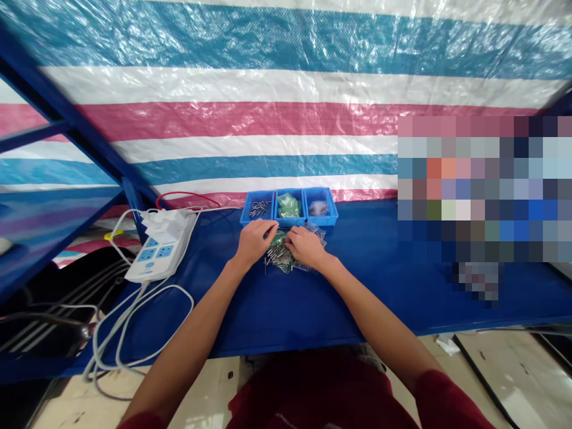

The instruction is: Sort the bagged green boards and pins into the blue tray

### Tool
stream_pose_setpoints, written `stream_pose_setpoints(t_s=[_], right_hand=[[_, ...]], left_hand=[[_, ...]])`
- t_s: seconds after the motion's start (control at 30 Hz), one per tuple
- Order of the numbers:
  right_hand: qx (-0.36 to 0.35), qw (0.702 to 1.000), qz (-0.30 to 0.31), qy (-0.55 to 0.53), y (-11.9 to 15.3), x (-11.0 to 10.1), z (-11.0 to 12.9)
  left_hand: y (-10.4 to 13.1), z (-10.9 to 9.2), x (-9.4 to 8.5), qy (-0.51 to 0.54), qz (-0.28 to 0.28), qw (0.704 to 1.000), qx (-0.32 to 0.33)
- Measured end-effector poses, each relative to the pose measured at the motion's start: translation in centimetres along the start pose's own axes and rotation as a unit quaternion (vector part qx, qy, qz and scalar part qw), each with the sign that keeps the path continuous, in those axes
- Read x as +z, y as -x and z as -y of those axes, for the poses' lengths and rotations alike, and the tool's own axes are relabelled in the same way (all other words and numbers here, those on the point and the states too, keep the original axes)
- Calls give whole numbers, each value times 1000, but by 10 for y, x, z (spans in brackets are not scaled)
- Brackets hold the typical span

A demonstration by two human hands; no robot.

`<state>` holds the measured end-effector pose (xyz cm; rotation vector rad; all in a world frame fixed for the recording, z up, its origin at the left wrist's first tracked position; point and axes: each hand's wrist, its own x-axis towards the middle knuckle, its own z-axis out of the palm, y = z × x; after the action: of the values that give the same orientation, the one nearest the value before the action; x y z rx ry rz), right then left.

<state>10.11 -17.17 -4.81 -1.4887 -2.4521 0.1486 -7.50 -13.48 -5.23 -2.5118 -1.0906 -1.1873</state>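
Note:
My left hand point(256, 243) is at the left edge of a pile of thin metal pins or screws point(279, 256), its fingers pinched together just below the blue bins. Over the pile's right side, my right hand point(306, 245) has curled fingers near the pins and clear plastic bags point(316, 231). Whatever either hand pinches is too small or hidden to make out. Some green bag material point(277, 237) shows between the hands. Behind them three blue bins stand in a row: the left bin point(243, 215) has loose metal pieces, the middle bin point(292, 220) a green packet point(289, 205), the right bin point(328, 221) clear packets point(318, 208).
A white power strip point(156, 257) with plugged-in adapters point(165, 225) lies on the left of the blue table point(277, 322), its white cables point(129, 316) looping over the front edge. Striped plastic sheeting point(277, 89) hangs behind. The right side is blurred by pixelation.

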Motion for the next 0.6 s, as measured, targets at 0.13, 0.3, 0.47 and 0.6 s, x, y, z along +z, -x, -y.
stream_pose_setpoints(t_s=[0.13, 0.3, 0.47, 0.6], right_hand=[[11, 999, -37, -7, 0, 3, -4], [79, 990, -86, -81, -3, 2, -11], [102, 941, -161, -280, -8, 4, -17], [107, 873, -192, -436, -9, 5, -18]], left_hand=[[1, 0, 0, 12, 5, 1000, -11], [1, -3, 0, 47, 6, 998, -30], [-1, -7, 0, 98, 39, 994, -41], [-1, -8, 0, 140, 42, 988, -47]])
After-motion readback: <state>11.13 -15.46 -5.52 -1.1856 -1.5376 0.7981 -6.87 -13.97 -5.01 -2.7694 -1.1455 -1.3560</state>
